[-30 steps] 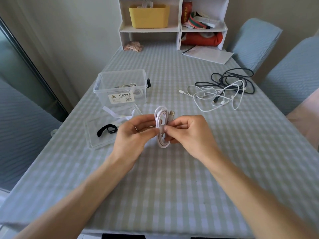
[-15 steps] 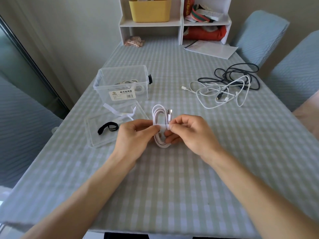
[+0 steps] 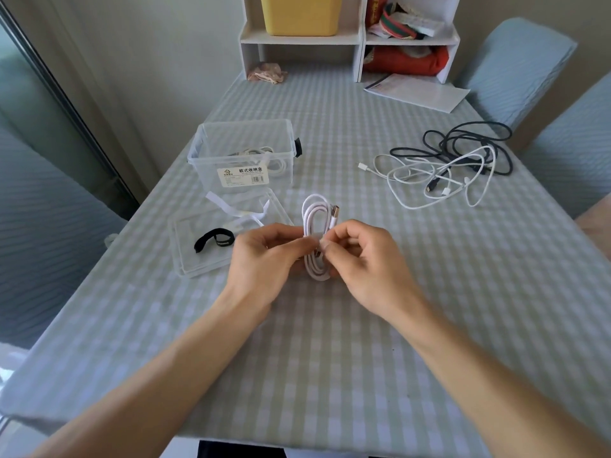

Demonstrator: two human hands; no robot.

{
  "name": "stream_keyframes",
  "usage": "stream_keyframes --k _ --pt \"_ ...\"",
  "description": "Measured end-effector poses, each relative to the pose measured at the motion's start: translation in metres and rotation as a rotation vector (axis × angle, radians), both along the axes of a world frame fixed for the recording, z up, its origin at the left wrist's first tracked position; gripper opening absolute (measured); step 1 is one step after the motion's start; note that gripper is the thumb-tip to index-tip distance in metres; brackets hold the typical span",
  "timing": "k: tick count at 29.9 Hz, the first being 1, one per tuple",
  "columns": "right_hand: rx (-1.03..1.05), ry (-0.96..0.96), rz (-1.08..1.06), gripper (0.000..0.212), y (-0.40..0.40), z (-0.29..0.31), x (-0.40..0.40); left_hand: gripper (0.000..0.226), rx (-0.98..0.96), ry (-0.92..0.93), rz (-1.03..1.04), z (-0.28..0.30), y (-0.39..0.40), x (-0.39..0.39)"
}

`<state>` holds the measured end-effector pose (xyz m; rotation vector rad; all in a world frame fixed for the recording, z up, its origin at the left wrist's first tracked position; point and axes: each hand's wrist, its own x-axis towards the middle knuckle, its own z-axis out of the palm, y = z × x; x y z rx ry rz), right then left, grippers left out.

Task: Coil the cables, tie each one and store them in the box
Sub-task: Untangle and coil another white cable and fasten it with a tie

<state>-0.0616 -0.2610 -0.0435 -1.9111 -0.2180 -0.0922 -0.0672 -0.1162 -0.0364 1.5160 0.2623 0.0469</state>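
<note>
A coiled white cable stands upright between my hands at the table's middle, with a white tie around its waist. My left hand pinches the coil at the tie from the left. My right hand pinches the tie from the right with thumb and fingertips. The clear plastic box sits behind and to the left, with a coiled white cable inside. Its clear lid lies in front of it, holding a black strap and white ties.
A tangle of loose white cables and black cables lies at the right. A white shelf with a yellow bin, and papers, stand at the far end. Blue-covered chairs flank the right side.
Both hands have stayed on the coil while working the white tie around its middle. The view has tilted down slightly.
</note>
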Motion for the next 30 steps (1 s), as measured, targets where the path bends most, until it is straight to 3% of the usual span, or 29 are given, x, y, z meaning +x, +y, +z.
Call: stream_keyframes --k 4,13,30 --pt "0.094 0.004 0.022 0.014 -0.004 -0.001 0.001 0.008 -0.112 -0.017 -0.084 0.001 -0.001 -0.001" --pt "0.157 -0.021 0.037 0.009 -0.004 -0.003 -0.001 0.006 -0.134 -0.052 -0.129 -0.001 0.001 0.001" --pt "-0.121 -0.358 0.055 0.019 -0.008 -0.016 -0.003 0.018 -0.174 -0.086 -0.215 -0.008 0.009 0.003"
